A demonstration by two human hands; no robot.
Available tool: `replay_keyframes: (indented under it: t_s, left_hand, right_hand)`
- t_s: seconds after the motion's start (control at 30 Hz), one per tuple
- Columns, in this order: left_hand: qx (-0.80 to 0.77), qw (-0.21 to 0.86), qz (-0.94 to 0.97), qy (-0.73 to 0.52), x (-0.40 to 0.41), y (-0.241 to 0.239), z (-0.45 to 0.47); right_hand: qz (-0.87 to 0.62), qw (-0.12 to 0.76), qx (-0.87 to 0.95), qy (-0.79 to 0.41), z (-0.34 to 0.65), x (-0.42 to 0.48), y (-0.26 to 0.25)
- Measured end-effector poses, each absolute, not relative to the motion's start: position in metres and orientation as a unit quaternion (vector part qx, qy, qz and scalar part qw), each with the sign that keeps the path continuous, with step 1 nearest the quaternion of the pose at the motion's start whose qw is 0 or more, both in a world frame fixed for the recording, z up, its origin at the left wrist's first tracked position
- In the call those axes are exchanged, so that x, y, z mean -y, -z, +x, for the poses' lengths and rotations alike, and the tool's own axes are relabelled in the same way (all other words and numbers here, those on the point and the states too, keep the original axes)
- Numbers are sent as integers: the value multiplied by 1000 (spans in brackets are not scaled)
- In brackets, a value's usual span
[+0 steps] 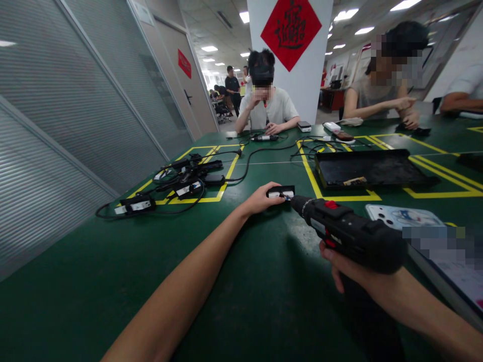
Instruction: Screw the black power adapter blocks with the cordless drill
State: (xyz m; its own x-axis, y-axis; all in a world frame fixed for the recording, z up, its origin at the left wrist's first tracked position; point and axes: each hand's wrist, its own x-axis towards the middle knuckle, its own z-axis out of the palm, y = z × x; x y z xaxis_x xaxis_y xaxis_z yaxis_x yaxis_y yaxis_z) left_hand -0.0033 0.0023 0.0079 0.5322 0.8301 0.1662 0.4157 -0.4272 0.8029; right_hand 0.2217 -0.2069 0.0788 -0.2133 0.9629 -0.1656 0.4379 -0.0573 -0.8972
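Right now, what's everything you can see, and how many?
table: 1, green, yellow-taped, centre
drill: 1, black and red, right
block: 1, black and white, at drill's tip
cabled adapters: several, black, left
tray: 1, black, right
phone: 1, pale blue, right
blurred screen: 1, greyish, right edge
small gadgets: several, mixed, far side
people: several, light or dark clothes, beyond
diamond signs: 2, red, on white column and grey door
partition: 1, grey, left
ceiling lights: several, white, overhead
left hand: 1, bare, on block
right hand: 1, bare, holding drill

Lit ceiling panels brighten the office; a white pillar bears a red diamond-shaped poster. A glass partition with blinds and a door flank the green tabletop.
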Motion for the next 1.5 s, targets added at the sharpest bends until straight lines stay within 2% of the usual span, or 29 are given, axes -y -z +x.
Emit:
replay_keyframes:
  t_s: [0.17,0.37,0.73,1.5]
  left_hand:
    - [-391,366,795,-284,-3,-7,-3]
    - [-379,370,797,-291,-4,-5,-3]
    - [-389,367,797,-281,-2,-7,-3]
    - [-393,374,792,-278,-2,-7,-3]
  right_hand:
    - [-572,263,631,-453,223,206,-77]
    - [-557,289,627,-461,222,207,-78]
    - [-591,251,630,-438,220,205,-87]
    - [-566,269,622,-469,224,208,-83]
